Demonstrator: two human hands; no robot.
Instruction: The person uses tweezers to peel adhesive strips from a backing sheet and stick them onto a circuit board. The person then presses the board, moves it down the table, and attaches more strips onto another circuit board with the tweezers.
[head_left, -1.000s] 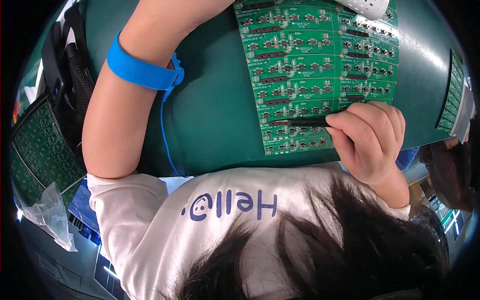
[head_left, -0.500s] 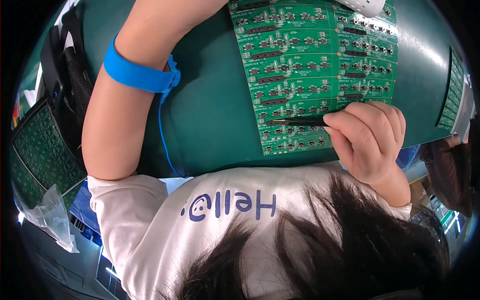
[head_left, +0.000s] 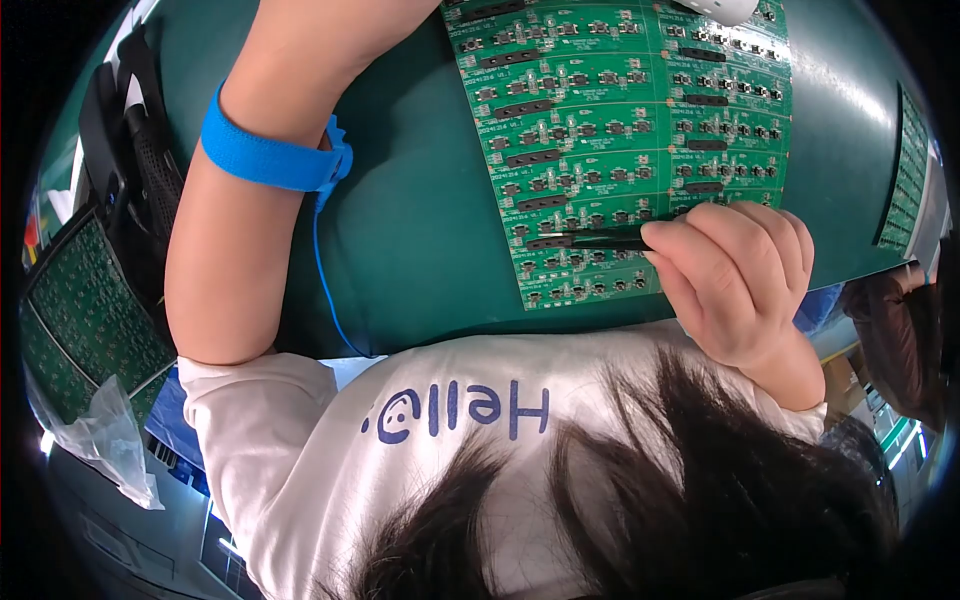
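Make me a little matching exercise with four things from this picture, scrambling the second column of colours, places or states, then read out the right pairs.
Column one:
1. Tweezers
2. Strap
3. Bag
4. Boards

Column two:
A. See-through, at the view's lower left
B. Green
C. In the right hand
D. Blue, round the left arm

Right pairs: 1-C, 2-D, 3-A, 4-B.

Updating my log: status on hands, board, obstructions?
Right hand closed on slim black tweezers; left hand out of frame. Tweezers' tips at black oblong strip on green rectangular circuit-board panel. White perforated object hides part of panel.
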